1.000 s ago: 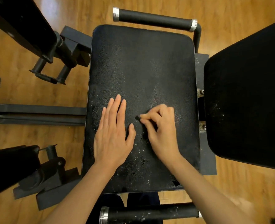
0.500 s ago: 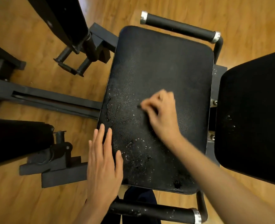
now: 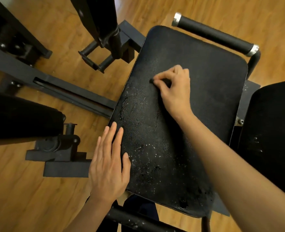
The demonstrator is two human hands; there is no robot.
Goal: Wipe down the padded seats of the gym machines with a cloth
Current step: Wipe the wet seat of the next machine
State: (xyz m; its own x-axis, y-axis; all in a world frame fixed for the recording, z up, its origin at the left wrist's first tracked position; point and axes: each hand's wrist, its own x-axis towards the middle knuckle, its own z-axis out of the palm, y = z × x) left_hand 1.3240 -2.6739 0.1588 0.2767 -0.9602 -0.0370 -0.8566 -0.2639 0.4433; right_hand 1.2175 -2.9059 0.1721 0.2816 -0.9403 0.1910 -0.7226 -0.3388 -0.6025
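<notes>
A black padded seat (image 3: 205, 77) of a gym machine fills the middle of the view, speckled with white flecks and wet-looking marks on its near and left parts. My right hand (image 3: 175, 91) lies on the seat's middle with fingers curled, pinching a small dark thing (image 3: 152, 80) against the padding; most of it is hidden under the fingers. My left hand (image 3: 109, 166) is flat with straight fingers over the seat's near left edge. No separate cloth shows.
A second black pad (image 3: 275, 139) stands at the right. Grip handles run along the far edge (image 3: 213, 35) and near edge (image 3: 135, 220) of the seat. Black frame bars (image 3: 68, 91), a roller pad (image 3: 19, 118) and a lever (image 3: 98, 25) stand on the wooden floor at left.
My left hand has left the seat's middle and come back to its near left edge. My right hand has slid a little farther up the seat, still pinching the dark thing. The view has swung left.
</notes>
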